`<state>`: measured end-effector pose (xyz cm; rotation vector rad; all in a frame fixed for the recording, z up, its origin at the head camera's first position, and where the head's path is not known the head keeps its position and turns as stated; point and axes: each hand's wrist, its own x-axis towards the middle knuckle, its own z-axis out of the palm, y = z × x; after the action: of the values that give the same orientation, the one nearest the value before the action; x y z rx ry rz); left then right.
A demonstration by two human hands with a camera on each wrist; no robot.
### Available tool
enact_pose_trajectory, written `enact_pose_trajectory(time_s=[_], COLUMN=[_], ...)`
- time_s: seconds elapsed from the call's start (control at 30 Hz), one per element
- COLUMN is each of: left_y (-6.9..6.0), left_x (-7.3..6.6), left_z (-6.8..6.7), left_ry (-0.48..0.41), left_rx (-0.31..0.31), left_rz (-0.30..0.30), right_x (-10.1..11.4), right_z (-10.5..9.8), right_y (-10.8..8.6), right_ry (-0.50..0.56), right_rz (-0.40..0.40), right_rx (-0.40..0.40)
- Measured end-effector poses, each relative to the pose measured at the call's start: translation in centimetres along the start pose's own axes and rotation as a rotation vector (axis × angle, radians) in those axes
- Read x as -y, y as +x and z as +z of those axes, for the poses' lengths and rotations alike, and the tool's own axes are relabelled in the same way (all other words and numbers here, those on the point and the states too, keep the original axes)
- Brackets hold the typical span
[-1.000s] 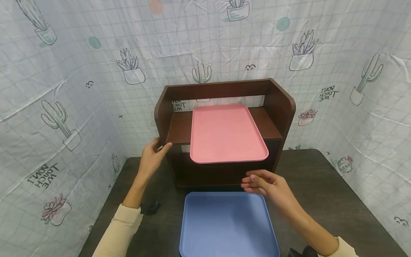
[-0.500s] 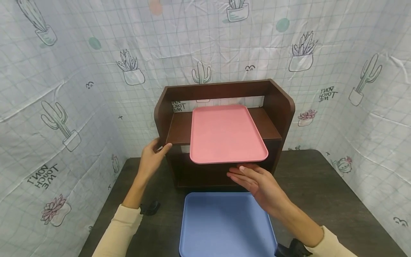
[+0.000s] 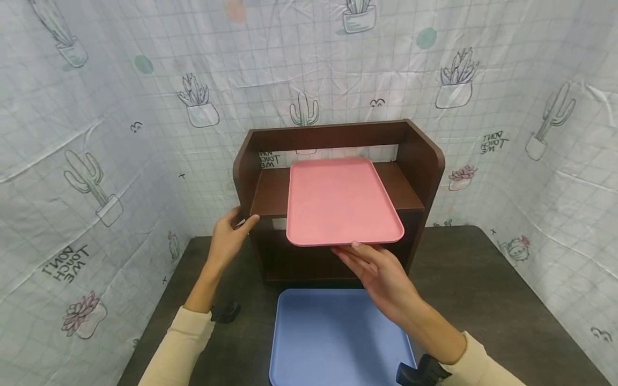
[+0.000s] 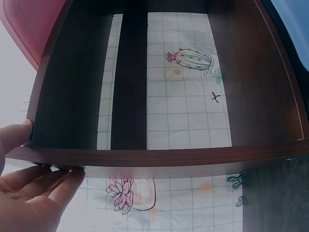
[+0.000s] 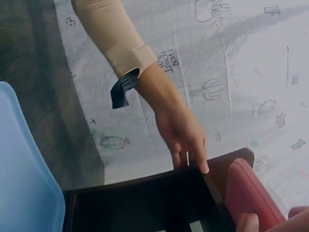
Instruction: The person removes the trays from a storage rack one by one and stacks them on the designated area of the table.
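Note:
A dark brown wooden shelf (image 3: 270, 195) stands at the back of the table, and a pink tray (image 3: 340, 201) lies on its upper board with the front end jutting out. My left hand (image 3: 229, 238) grips the shelf's left side at the height of that board; in the left wrist view the thumb and fingers of this hand (image 4: 34, 193) lie on either side of the panel's edge. My right hand (image 3: 388, 279) is at the tray's front edge, thumb at the rim and fingers partly hidden beneath. The pink tray (image 5: 253, 198) and fingertips also show in the right wrist view.
A blue tray (image 3: 338, 338) lies on the dark table (image 3: 463, 284) in front of the shelf, partly under my right forearm. Patterned white cloth (image 3: 193, 161) hangs behind and on both sides. The shelf's lower compartment (image 3: 309, 265) is below the pink tray.
My right hand has moved left and up, from above the blue tray to the pink tray's front edge. My left hand and both trays have stayed in place.

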<state>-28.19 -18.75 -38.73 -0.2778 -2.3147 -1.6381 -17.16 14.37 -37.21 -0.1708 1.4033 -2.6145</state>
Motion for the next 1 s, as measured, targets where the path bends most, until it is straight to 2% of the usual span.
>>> enact_pose_trajectory(time_s=[0.23,0.5,0.73,1.0], left_y=[-0.2,-0.1,0.0,-0.1], left_x=[-0.1,0.2,0.2,0.1], left_z=[0.0,-0.1,-0.1,-0.1], left_ry=[-0.018,-0.046,-0.041,-0.028], left_rx=[0.012,0.021,0.020,0.018], left_rz=[0.002,0.011,0.006,0.008], right_x=[-0.1,0.1,0.1,0.1], right_z=[1.1,2.0,2.1,2.0], right_y=[0.2,0.0,0.0,0.0], right_ry=[0.019,0.017,0.126,0.132], right_rz=[-0.025,0.001,-0.070,-0.091], right_rx=[-0.028,-0.127,-0.186,-0.279])
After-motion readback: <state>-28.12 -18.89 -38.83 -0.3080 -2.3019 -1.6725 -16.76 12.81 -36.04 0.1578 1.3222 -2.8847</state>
